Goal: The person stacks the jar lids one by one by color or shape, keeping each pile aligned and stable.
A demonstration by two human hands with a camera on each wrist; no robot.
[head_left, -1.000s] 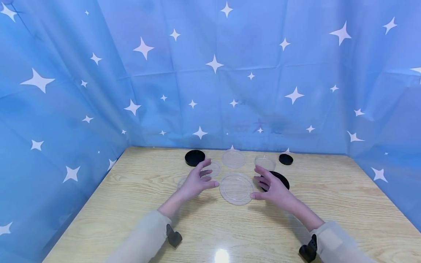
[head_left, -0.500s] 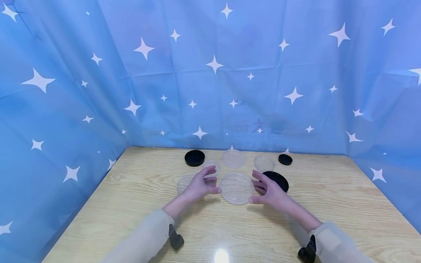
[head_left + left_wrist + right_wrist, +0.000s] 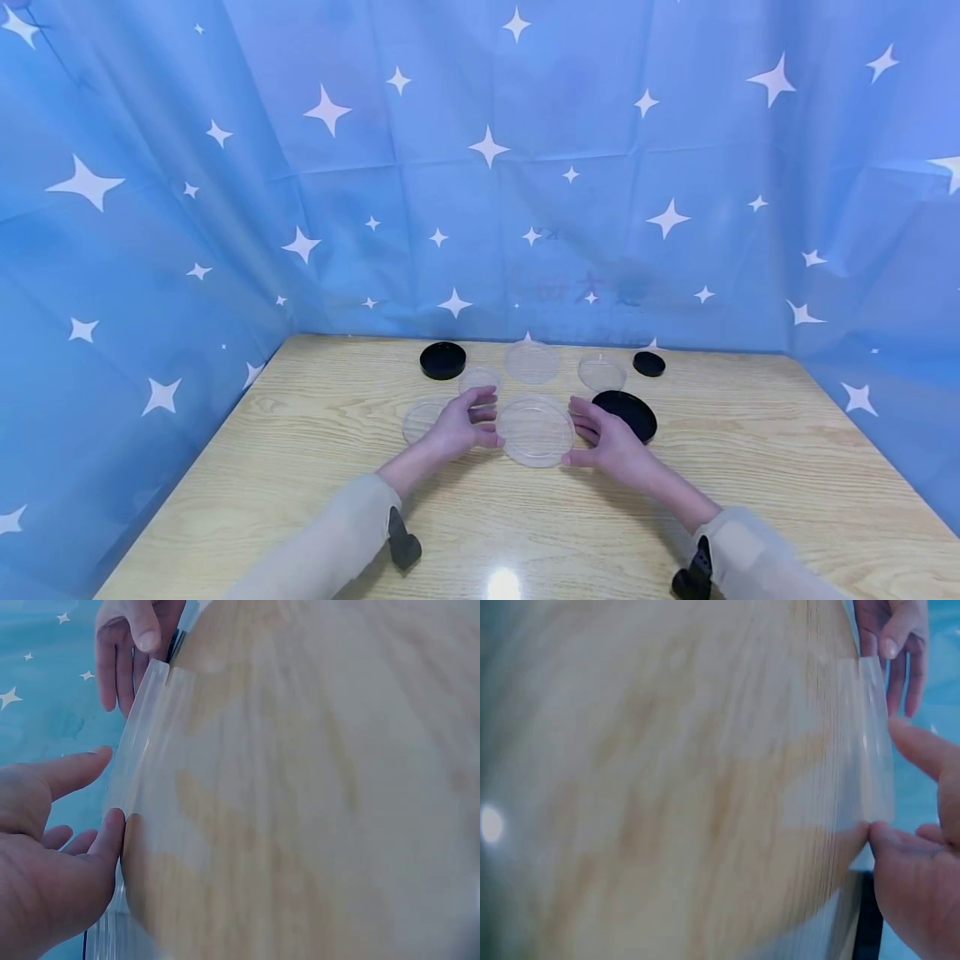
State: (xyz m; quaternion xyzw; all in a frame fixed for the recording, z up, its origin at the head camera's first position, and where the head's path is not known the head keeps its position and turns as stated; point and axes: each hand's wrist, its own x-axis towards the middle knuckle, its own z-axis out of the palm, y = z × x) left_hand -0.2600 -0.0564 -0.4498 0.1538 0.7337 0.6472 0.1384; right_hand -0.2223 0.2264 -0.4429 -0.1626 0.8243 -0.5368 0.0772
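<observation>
A clear round plastic saucer with raised rings lies on the table between the two hands. At its left edge is my left hand, thumb by the rim and the other fingers spread behind. My right hand mirrors it at the right edge, its thumb at the near rim. In the left wrist view the tip of the left thumb meets the saucer's wall. The right wrist view has the right thumb against the clear wall. Neither hand curls round the saucer.
A large black saucer sits partly behind the right hand. Clear saucers lie at the left, behind the left hand and farther back. Another clear saucer and two black ones, left and right, stand near the curtain.
Both hands have come down and closer together, the left moving right and nearer, the right moving slightly left, until their thumbs are at the clear saucer's rim.
</observation>
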